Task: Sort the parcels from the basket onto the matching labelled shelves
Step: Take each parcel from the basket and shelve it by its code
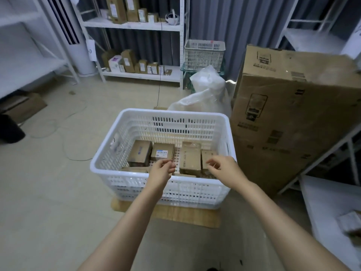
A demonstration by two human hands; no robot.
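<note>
A white slatted basket (125,178) stands on a low wooden board on the floor, holding several small brown cardboard parcels. One parcel (162,151) shows a white and blue label; another parcel (190,157) lies beside it to the right. My left hand (163,169) hovers over the basket's near rim with fingers loosely curled, holding nothing. My right hand (224,167) hangs over the near right side, fingers also loosely curled and empty. Neither hand touches a parcel.
White shelving (136,26) at the back carries rows of boxes on two levels, with a tag marked 3 on its left post. A large cardboard box (293,114) leans at the right. A plastic bag (207,90) and a second white crate (204,54) stand behind the basket.
</note>
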